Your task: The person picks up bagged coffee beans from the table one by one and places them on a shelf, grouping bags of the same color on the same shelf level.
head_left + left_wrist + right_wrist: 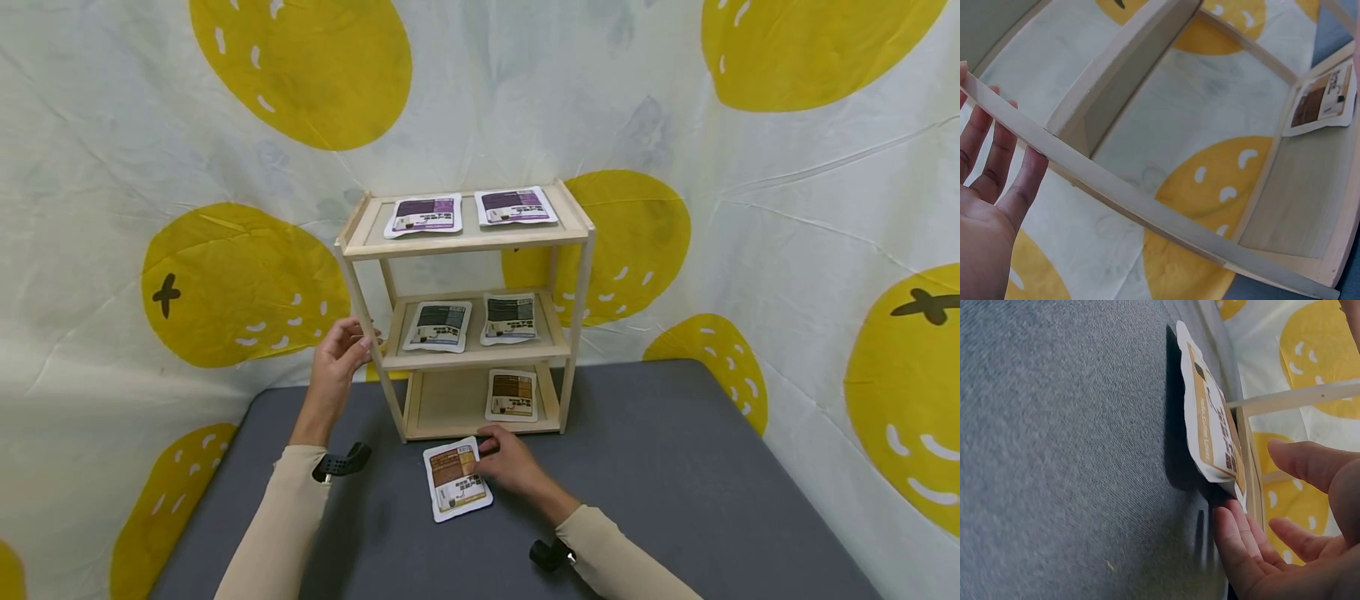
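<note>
A small three-tier wooden shelf (pixel 480 362) stands on the table. My left hand (pixel 341 362) holds its left front post (pixel 1129 190), fingers behind the wood and thumb tip at the front. In front of the shelf lies a brown-labelled coffee packet (pixel 456 482) with a white border; its near side is raised from the table in the right wrist view. My right hand (pixel 513 462) is at the packet's right edge. The fingertips (pixel 1225 519) are at the packet's edge, while the thumb (pixel 1300 459) is spread away from it.
Two purple-labelled packets (pixel 426 215) lie on the top tier and two dark green ones (pixel 438 326) on the middle tier. A brown packet (pixel 512 396) sits on the right of the bottom tier. Behind the grey table (pixel 660 467) hangs a cloth (pixel 480 100) with yellow fruit prints.
</note>
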Tool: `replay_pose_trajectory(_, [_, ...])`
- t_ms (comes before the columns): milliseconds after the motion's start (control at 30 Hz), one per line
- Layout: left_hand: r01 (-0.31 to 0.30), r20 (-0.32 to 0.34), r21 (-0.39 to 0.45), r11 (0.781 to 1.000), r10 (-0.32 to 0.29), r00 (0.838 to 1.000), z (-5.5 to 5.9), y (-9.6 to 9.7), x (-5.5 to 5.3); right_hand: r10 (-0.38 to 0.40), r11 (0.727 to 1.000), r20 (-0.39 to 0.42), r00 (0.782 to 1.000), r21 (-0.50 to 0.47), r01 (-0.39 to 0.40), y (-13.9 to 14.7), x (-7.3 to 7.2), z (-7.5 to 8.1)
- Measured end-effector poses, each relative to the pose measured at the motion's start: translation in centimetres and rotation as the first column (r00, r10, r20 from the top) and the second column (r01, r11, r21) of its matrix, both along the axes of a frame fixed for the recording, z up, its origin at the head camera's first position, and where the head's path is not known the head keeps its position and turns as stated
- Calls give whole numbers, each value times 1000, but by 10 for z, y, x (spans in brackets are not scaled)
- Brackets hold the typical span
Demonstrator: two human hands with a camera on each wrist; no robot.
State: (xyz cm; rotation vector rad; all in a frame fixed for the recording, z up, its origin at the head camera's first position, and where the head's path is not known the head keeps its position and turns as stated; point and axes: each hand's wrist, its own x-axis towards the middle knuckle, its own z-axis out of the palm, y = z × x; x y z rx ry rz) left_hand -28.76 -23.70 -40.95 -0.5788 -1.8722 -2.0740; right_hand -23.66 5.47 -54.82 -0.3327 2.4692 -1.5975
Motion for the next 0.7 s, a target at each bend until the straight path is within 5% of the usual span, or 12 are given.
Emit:
replay_pose_trajectory(233, [-6, -2, -1, 1000, 6, 1000, -1, -1, 0, 15, 1000, -22, 1000, -10, -15, -6, 2, -6])
replay_pose_trajectory(700, [0, 3, -1, 1000, 0, 1000, -1, 0, 0, 106, 987, -161, 981, 138, -84, -14, 7, -9])
